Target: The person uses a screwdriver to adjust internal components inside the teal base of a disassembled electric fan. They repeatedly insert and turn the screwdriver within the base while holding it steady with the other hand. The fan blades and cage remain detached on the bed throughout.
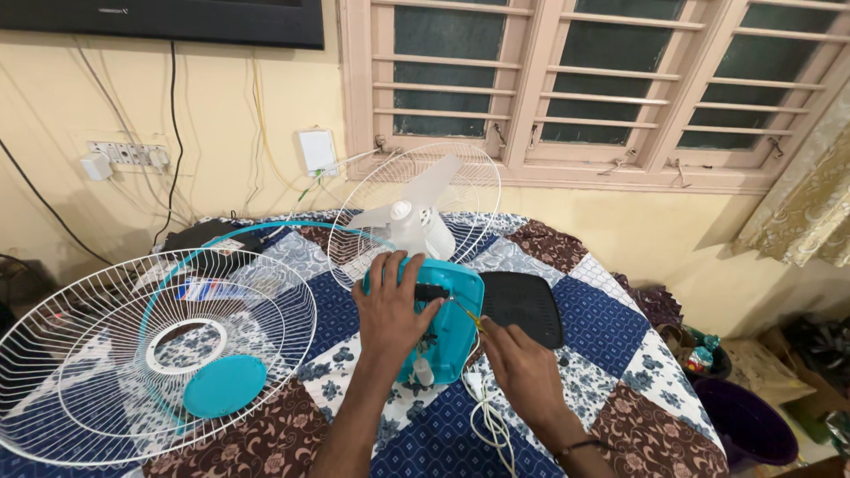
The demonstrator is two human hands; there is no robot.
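Two hands work on the turquoise fan base (452,327) at mid-table: the left hand (390,310) grips its top, and the right hand (518,363) pinches a screwdriver (465,312) against it. Close around it lie the loose white grille (133,354) on the left, the black cover (522,305) on the right and the fan head (416,221) behind, while the right table edge (699,416) stays bare.

The left hand (390,310) covers much of the turquoise fan base (452,323) at centre frame. The tool (467,314) in the right hand (522,367) is too thin to identify. The loose white fan guard (133,354) is cut off at the lower left, the dark screen (177,18) at the top edge.
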